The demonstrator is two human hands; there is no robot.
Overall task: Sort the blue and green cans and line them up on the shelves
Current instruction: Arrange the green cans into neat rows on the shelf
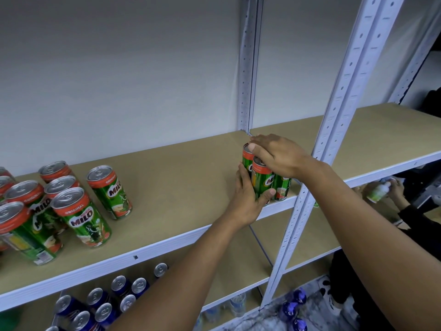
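Note:
Three green cans (262, 182) stand bunched at the right end of the upper shelf (181, 177), next to the white upright. My left hand (248, 199) wraps the bunch from the left side, thumb across the front can. My right hand (276, 154) lies over the can tops, fingers curled down on them. Several more green cans (78, 211) stand in a loose group at the shelf's left end. Several blue cans (112, 299) stand on the lower shelf, partly hidden by my left forearm.
White slotted uprights (338, 115) split the shelving into bays. Another person (393, 189) crouches at the right holding a white and green bottle (379, 193). Purple-capped bottles (293, 306) lie on the floor and clear bottles (236, 304) stand on the bottom shelf.

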